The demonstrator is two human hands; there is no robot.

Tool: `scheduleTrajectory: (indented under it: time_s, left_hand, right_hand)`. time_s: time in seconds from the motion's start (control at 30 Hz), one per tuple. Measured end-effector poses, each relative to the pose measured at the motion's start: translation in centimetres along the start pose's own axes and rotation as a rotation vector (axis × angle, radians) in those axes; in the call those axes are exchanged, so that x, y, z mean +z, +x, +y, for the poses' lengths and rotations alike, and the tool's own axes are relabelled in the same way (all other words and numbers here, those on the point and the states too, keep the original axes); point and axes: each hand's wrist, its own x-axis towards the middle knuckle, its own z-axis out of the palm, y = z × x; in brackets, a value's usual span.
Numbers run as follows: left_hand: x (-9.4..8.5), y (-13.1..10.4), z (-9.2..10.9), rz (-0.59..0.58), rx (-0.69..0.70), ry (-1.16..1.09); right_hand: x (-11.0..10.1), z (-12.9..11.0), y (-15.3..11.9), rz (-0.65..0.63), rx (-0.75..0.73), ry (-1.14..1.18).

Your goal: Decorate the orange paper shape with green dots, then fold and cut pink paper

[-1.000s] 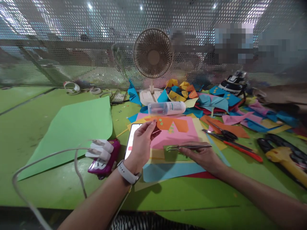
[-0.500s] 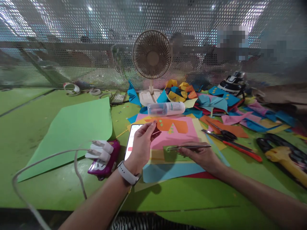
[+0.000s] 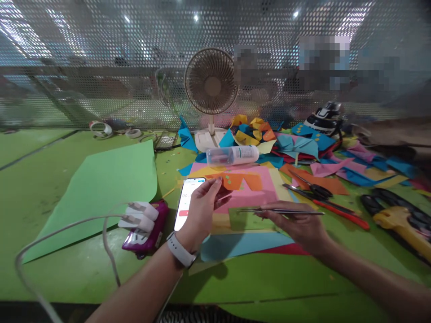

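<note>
My left hand (image 3: 202,208), with a white watch band at the wrist, pinches the left end of an orange paper piece (image 3: 253,181). This piece has a notch and a few small green bits on it and is over pink paper (image 3: 269,193). In my right hand (image 3: 296,224) is a pair of metal tweezers (image 3: 286,211), held nearly level. Their tips point left, above a small green paper (image 3: 244,220) in the stack. Partly behind my left hand lies a lit phone (image 3: 183,204). Light blue paper (image 3: 242,244) sticks out at the stack's near side.
Beyond the stack lie a clear bottle (image 3: 232,154) and a small fan (image 3: 212,80). Scissors (image 3: 319,189), a red cutter (image 3: 350,217) and a yellow-black tool (image 3: 400,220) are at right. A purple power strip (image 3: 161,215) and a large green sheet (image 3: 111,175) are at left.
The tweezers have shifted right with my right hand, their back end now reaching farther right. My left hand keeps its pinch on the orange paper. The whole view has tilted slightly.
</note>
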Motion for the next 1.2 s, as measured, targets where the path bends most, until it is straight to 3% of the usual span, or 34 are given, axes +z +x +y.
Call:
scheduleTrajectory:
  time_s: [0.17, 0.73, 1.07, 1.2]
  left_hand:
    - [0.4, -0.6, -0.8, -0.054, -0.073, 0.091]
    - [0.9, -1.5, -1.1, -0.098, -0.124, 0.145]
    - [1.1, -1.8, -0.8, -0.088, -0.126, 0.134]
    - [1.2, -1.8, -0.7, -0.099, -0.099, 0.173]
  right_hand:
    - [-1.4, -2.2, 0.6, 0.073, -0.186, -0.118]
    - [-1.2, -2.3, 1.2, 0.133, -0.333, -0.220]
    - [-1.3, -2.7, 0.9, 0.168, -0.280, -0.263]
    - [-1.4, -2.5, 0.8, 0.125, -0.284, -0.258]
